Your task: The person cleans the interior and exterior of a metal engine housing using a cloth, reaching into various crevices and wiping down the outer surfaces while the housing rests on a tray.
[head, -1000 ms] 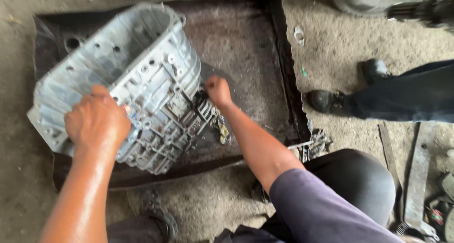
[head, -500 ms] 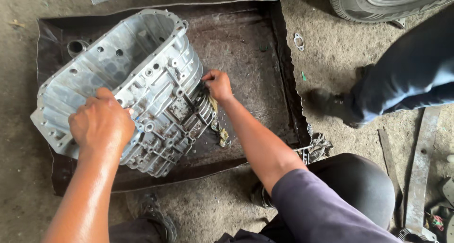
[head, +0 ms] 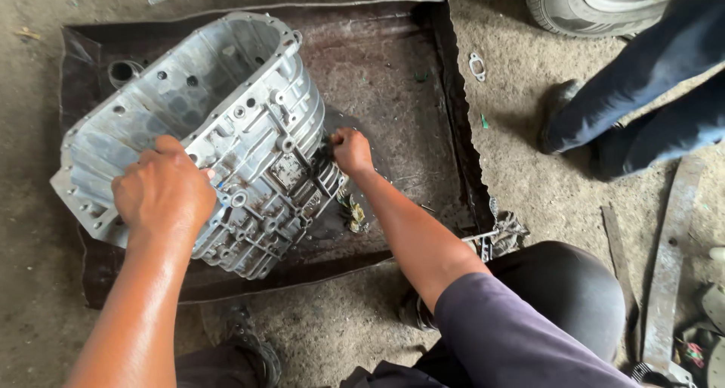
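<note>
Left hand (head: pixel 162 191), closed, grips the near rim of the housing (head: pixel 204 131), which lies tilted in the tray (head: pixel 453 131). The housing's long axis runs from beneath this hand up and away to the right. Right hand (head: pixel 351 150), fingers curled, pinches something small and dark at the housing's right flank; what it pinches cannot be told. Both hands touch the casting.

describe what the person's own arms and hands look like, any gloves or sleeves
Both hands are bare, no gloves, rings or watch showing. The left hand and its forearm are uncovered and look shiny. The right hand has a bare forearm too, with a short purple-grey sleeve covering the upper arm.
</note>
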